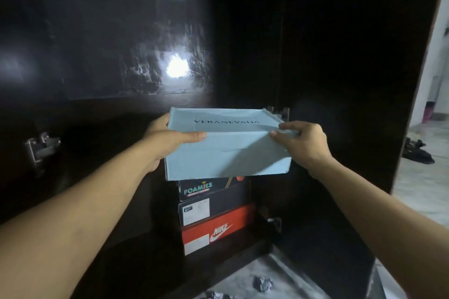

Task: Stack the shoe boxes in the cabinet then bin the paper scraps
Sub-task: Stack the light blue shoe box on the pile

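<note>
Two hands grip my blue box (227,145): left hand (167,142) clasps its left end, right hand (301,141) pinches its right edge. It sits above three stacked boxes (213,216) inside the cabinet (328,80); paper scraps (263,283) lie on the floor.

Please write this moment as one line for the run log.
step: stacking | left hand + right hand: grip light blue box | above: three-box stack | paper scraps: on floor

Pale blue box (227,145), black boxes (213,211), red box (216,235).
</note>
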Demonstrator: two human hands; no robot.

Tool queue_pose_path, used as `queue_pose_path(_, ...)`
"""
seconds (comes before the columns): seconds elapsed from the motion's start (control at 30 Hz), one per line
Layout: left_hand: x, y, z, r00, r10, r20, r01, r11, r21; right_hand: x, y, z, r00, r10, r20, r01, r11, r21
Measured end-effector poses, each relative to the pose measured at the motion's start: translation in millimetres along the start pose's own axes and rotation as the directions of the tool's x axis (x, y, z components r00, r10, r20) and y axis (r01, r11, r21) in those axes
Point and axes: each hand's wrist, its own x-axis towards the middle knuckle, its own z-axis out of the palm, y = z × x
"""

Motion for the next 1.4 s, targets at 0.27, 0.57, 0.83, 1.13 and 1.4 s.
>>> queue_pose_path(0.27,53,-37,22,0.950,0.045,-0.308,-0.009,0.993,0.118,53,18,59,0.982,-0.037,-0.188,0.006,0.986,-0.166)
queue_pose_path(0.57,91,-72,43,0.918,0.094,-0.385,0.001,0.971,0.239,35,47,129,0.958,-0.213,0.192,0.270,0.893,-0.359)
queue_pose_path(0.83,98,-99,38,0.926,0.182,-0.332,0.060,0.794,0.605,54,53,153,0.922,-0.095,0.376,0.269,0.855,-0.444)
queue_pose_path(1.13,127,-116,33,0.934,0.153,-0.322,0.106,0.744,0.660,86,58,167,0.887,-0.050,0.459,0.346,0.731,-0.588)
queue_pose_path(1.4,143,-117,31,0.912,0.153,-0.380,0.177,0.689,0.703,97,62,173,0.862,-0.004,0.507,0.344,0.740,-0.578)
